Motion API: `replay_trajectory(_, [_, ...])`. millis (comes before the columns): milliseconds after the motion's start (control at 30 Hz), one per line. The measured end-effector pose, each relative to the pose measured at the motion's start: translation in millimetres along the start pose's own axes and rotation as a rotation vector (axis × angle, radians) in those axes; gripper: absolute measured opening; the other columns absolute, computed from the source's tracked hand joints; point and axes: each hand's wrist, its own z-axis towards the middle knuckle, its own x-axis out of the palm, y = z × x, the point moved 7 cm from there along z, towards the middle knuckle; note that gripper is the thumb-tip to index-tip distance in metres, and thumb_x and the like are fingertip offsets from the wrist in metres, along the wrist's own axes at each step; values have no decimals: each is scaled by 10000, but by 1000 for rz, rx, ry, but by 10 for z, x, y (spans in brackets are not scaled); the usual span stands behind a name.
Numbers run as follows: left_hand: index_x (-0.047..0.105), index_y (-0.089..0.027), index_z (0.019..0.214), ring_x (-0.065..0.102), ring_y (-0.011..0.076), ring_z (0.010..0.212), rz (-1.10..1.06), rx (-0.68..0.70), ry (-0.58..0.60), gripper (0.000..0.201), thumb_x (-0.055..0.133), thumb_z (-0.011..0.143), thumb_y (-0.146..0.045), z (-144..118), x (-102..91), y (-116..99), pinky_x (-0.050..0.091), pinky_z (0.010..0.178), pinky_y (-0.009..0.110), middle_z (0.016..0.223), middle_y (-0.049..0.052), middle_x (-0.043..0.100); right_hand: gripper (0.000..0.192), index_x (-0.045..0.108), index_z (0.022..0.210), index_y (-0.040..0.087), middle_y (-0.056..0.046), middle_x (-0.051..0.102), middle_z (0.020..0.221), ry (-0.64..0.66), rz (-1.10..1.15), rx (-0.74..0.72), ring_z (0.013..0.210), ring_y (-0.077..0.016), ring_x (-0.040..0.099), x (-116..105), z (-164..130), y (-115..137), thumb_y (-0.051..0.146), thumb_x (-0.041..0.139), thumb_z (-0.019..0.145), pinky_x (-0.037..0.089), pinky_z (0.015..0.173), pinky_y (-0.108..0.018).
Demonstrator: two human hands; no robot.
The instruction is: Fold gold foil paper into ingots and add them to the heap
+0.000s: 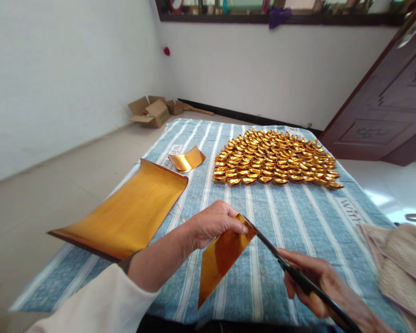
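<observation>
My left hand (215, 224) is closed on a folded strip of shiny gold foil paper (222, 259), thumb on top near its upper end. The strip hangs down toward me with a slanted lower tip. In my right hand (312, 277) is a pair of dark scissors (298, 275). Their blades reach the strip's upper right edge, close to my left thumb. Whether the blades are apart there is too small to tell. To the left lies a large stack of gold foil sheets (125, 210), with a smaller curved gold piece (187, 159) beyond it.
Many folded gold foil ingots (273, 159) stand in rows at the table's far right. Blue striped cloth (194, 286) covers the table. A beige folded cloth (398, 263) lies at the right edge. An opened cardboard box (154, 113) sits on the floor behind; a brown door (377, 101) stands right.
</observation>
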Motion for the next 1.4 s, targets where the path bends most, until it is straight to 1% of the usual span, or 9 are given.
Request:
replay_trajectory(167, [665,-130,541,610,168,499,9,-8,8,61,683,501,-173,-6,8,0,443,510,263,560,48,679,725,515,1357,251,-3,591,695,10,35,-18,474,-40,374,8,12,-4,309,774,682,367,475,-192])
replay_trajectory(367, [648,-130,533,583,143,465,29,-4,3,62,684,499,-165,14,-7,-15,424,483,243,528,26,658,797,526,1348,207,-14,574,662,-31,101,-26,491,-45,335,-9,13,-34,501,782,653,305,457,-187])
replay_trajectory(533, [631,-132,526,571,129,462,42,-2,-8,36,667,530,-137,12,-17,-2,404,470,225,524,16,646,855,542,1332,198,-9,562,634,-23,141,11,504,-52,370,-7,20,-70,524,825,594,285,449,-181])
replay_trajectory(600, [633,-131,526,569,128,457,41,-7,-9,24,655,535,-126,8,-17,1,403,468,224,519,15,644,861,545,1329,214,-4,564,632,-15,168,17,476,-35,347,-9,23,-94,539,827,583,264,432,-171])
replay_trajectory(700, [636,-127,525,572,130,455,34,-10,-8,22,658,528,-128,7,-18,-4,405,466,223,518,21,647,852,546,1326,237,13,549,601,-2,195,-7,445,-18,317,-5,36,-131,502,845,574,244,406,-153])
replay_trajectory(867, [645,-119,524,588,141,470,21,-15,4,69,685,491,-163,17,-21,7,422,474,229,535,40,662,743,582,1291,242,16,549,519,-33,208,-42,393,-28,357,-6,74,-166,461,824,623,242,346,-127])
replay_trajectory(1067, [635,-127,501,571,133,452,34,-8,-2,89,694,466,-184,22,-28,23,411,460,224,516,34,653,711,609,1258,251,25,570,524,-70,191,25,348,-2,331,-5,72,-144,364,847,598,266,325,-111])
replay_trajectory(1200, [615,-136,482,551,124,438,66,13,-23,95,696,464,-184,26,-40,-7,383,439,214,501,27,642,734,593,1279,241,32,560,521,-62,160,49,333,2,297,-11,83,-184,378,837,601,254,313,-120])
replay_trajectory(1400, [615,-140,488,534,114,427,96,26,-19,67,677,501,-161,25,-38,-25,367,425,206,492,18,633,679,606,1272,222,41,505,518,-57,109,-14,387,-22,320,-12,109,-175,428,789,651,252,345,-134])
